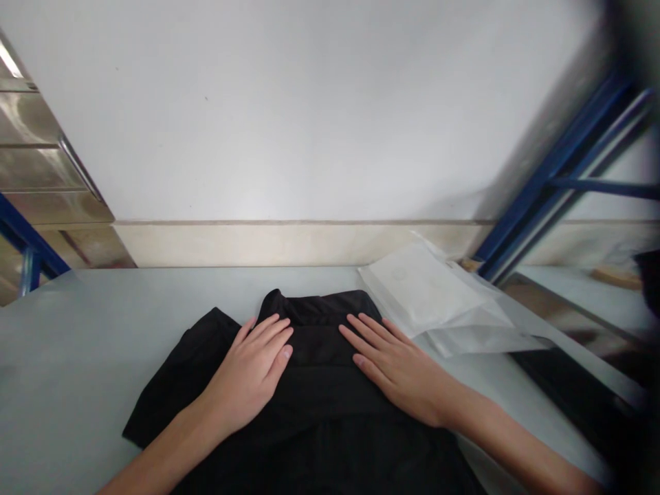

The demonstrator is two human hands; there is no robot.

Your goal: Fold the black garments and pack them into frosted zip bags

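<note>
At the lower centre of the frame, a black short-sleeved garment (314, 405) lies spread on a pale grey-blue tabletop (67, 371), its collar (330, 307) toward the white wall (309, 124). The person's left hand (252, 381) and right hand (399, 375) rest palm down on its upper part, one at each side, fingers extended and grip released. Right of centre, translucent plastic packaging (423, 289) lies just beyond the right hand; a blue metal frame (544, 185) slants across the upper right.

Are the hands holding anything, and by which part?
Nothing looks held: the left hand and right hand lie flat on the black garment, near its far edge.
</note>
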